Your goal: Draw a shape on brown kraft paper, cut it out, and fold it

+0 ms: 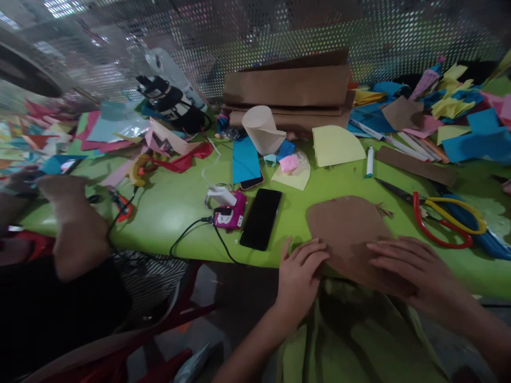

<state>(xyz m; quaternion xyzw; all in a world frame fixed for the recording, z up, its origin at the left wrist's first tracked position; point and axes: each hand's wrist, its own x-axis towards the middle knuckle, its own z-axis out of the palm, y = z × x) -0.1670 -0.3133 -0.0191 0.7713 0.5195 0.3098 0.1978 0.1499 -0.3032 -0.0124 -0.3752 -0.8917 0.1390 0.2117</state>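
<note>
1. Smartphone [261, 219]: lies screen up on the green table [159, 218], left of the work and apart from it.
2. Left hand [299, 271]: fingers loosely bent, thumb raised clear; fingertips meet the sheet's left edge. From where I stand, no pinch shows.
3. Brown paper sheet [347, 229]: located between the hands, overhanging the table's front edge toward the lap. Rounded far edge, matt face, nearly flat; a frayed tuft [385, 210] is at its upper right.
4. Step in hand, as judged: steadying or positioning the sheet. The next move calls for supporting the overhang and avoiding creases.
5. Right hand [419, 266]: fingers laid across the sheet's right side; thumb hidden, so I cannot tell whether it grasps.
6. Scissors [417, 210]: beyond the right hand, not held.
</note>
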